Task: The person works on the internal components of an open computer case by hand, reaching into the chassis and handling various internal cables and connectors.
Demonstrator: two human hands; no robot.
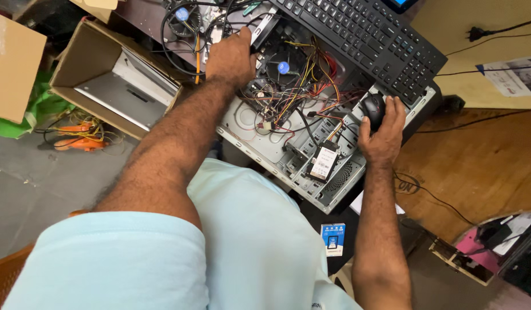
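1. Nearest you, a small blue box (333, 239) lies below the open computer case (260, 143).
2. Your right hand (383, 135) cups a black mouse (373, 109) resting on the case's edge, fingers curled over it.
3. Your left hand (231, 57) reaches into the case beside the wires (294, 95); its grip is hidden, so you cannot tell.
4. Farthest, a black keyboard (369, 40) lies across the case.
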